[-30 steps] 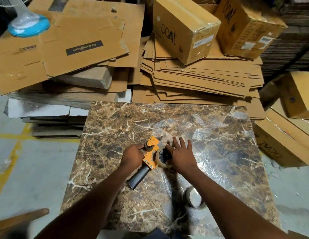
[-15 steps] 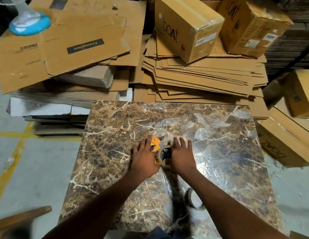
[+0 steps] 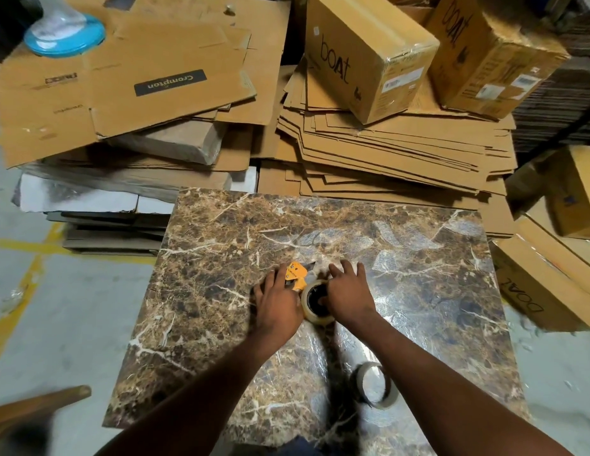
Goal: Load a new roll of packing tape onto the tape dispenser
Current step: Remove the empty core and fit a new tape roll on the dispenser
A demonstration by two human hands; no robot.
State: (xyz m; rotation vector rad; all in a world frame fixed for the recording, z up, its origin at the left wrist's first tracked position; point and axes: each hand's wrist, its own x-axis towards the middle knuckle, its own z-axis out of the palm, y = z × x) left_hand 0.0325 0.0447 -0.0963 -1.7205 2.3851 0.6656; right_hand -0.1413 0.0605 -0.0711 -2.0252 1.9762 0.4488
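An orange tape dispenser (image 3: 295,274) lies flat on the brown marble table (image 3: 418,291), only its front end showing. My left hand (image 3: 277,307) rests on top of it with fingers spread, covering the handle. A clear tape roll (image 3: 315,304) with a dark centre sits on the dispenser's hub side. My right hand (image 3: 348,294) presses on that roll, thumb at its centre, fingers fanned out past it. A second ring, a nearly bare cardboard core (image 3: 374,388), lies near the table's front edge under my right forearm.
Stacks of flattened cardboard (image 3: 386,153) fill the space behind the table. Two sealed boAt boxes (image 3: 362,54) sit on them. A blue-based stand (image 3: 65,34) is at far left. More boxes (image 3: 550,284) stand on the floor to the right. A wooden piece (image 3: 40,403) juts in at lower left.
My left hand let go of the dispenser's black handle and now lies flat over the dispenser body. My right hand stays on the tape roll.
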